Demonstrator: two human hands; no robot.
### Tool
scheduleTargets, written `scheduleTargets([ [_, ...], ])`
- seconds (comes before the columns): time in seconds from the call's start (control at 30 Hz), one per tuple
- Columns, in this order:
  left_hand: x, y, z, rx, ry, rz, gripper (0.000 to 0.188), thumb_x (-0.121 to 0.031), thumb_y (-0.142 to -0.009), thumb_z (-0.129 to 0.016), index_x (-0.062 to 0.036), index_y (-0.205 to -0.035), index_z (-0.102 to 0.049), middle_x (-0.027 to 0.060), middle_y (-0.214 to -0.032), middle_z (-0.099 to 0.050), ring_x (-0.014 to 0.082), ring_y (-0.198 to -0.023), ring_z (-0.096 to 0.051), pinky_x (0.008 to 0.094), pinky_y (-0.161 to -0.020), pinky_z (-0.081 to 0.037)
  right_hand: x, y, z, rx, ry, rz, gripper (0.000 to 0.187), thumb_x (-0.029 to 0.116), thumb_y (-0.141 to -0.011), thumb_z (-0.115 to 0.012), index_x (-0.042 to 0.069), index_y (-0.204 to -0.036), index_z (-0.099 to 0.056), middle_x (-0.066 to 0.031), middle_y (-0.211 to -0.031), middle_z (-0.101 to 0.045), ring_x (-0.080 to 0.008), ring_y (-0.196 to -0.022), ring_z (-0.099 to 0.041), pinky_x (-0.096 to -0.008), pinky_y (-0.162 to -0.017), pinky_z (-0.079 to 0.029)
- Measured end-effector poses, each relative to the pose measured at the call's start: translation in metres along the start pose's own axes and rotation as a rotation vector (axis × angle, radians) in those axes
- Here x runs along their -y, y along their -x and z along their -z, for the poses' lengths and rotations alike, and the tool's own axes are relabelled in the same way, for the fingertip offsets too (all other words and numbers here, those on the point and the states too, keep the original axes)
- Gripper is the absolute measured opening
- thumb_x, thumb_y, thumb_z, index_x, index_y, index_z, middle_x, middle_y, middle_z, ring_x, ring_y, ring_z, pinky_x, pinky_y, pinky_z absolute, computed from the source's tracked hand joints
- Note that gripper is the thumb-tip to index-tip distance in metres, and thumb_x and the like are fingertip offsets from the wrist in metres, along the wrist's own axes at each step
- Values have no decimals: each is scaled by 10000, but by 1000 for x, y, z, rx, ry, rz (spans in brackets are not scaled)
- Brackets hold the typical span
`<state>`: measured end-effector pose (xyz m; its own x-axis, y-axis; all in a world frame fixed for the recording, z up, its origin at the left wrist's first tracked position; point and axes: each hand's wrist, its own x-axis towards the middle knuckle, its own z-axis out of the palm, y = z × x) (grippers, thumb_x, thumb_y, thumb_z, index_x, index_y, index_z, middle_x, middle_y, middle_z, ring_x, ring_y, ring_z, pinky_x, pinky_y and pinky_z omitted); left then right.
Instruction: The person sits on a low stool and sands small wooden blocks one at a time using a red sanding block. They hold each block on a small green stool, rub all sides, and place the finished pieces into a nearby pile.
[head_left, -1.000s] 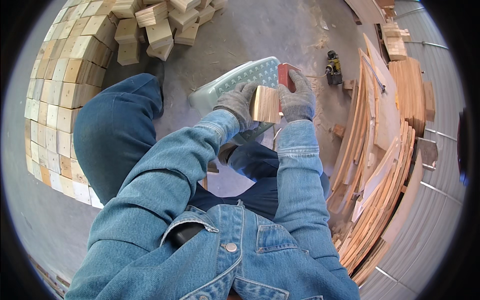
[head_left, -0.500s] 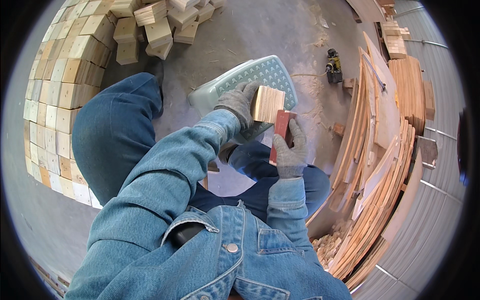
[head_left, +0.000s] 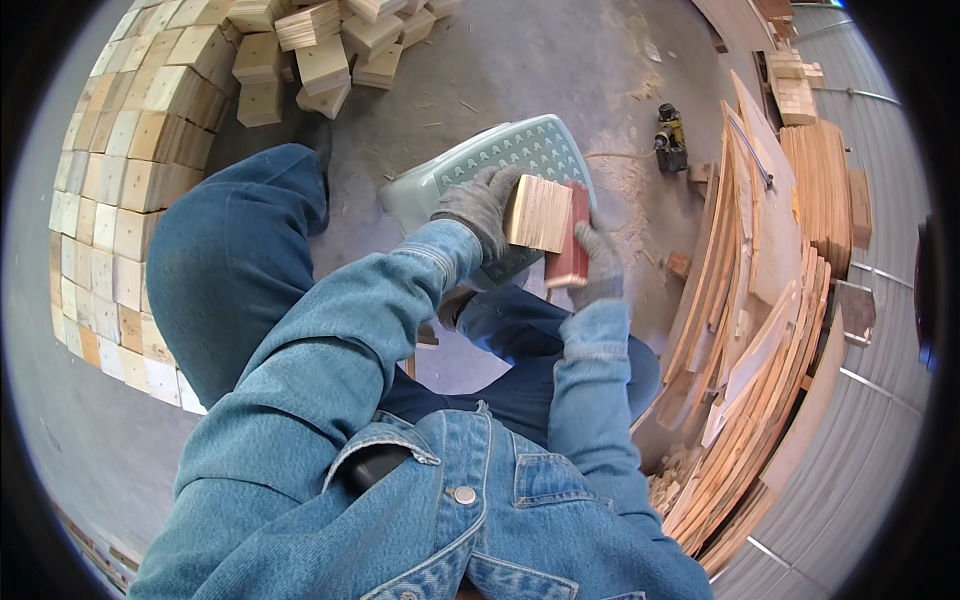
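Note:
My left hand (head_left: 478, 208), in a grey knit glove, is closed round the left side of a pale plywood block (head_left: 540, 213) with layered edges. In my right hand (head_left: 598, 262), also gloved, is a reddish-brown sanding block (head_left: 569, 262), its long side against the right face of the plywood block. Some right-hand fingers are hidden behind the sanding block. Both blocks are held above a pale green plastic stool (head_left: 500, 150) with a studded top.
Stacked wooden blocks (head_left: 135, 180) form a wall at the left, with more piled loosely (head_left: 322, 65) at the far left. A drill (head_left: 670, 138) stands on the dusty floor at the right. Curved plywood sheets and offcuts (head_left: 745, 400) lean along the right side.
My right hand has moved the sanding block away from me along the right face of the plywood block. My left hand and the plywood block have hardly moved.

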<state>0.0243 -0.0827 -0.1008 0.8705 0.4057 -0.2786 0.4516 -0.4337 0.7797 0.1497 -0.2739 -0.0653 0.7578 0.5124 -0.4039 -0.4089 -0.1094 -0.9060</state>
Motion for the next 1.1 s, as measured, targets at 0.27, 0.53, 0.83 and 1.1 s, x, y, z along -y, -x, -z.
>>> scheduleTargets([
  [0.27,-5,-2,9,95,-71,6,1129,-507,-691,-900,-187,-1625,-352,148,-1630,-434,385,-1434,-539,457,-1216,-444,-19,68,0,-250,129,25,555,-4,-956,-742,-12,-1491,-594,-133,-1367,-702,-201,-1133,-707,-331,-963,-593],
  [0.53,0,-1,-6,-21,-1,-31,1165,-525,-574,-948,-216,-1568,-424,164,-1539,-515,407,-1360,-590,470,-1174,-474,11,-22,-11,-196,741,355,605,63,-887,-771,-5,-1467,-613,-172,-1451,-658,-265,-1309,-645,-370,-1120,-512],
  [0.83,-4,-2,4,37,-4,-5,1164,-498,-631,-948,-216,-1608,-383,154,-1592,-468,392,-1403,-559,469,-1200,-453,23,0,-40,-227,1316,633,655,197,-856,-836,39,-1461,-640,-244,-1553,-554,-386,-1424,-544,-445,-1203,-436],
  [1.1,-8,-2,6,88,-32,6,1056,-432,-694,-903,-216,-1594,-395,136,-1612,-453,383,-1416,-555,452,-1206,-451,-6,93,-43,-185,1399,736,631,203,-817,-840,60,-1412,-683,-211,-1493,-603,-439,-1267,-600,-532,-1122,-466],
])
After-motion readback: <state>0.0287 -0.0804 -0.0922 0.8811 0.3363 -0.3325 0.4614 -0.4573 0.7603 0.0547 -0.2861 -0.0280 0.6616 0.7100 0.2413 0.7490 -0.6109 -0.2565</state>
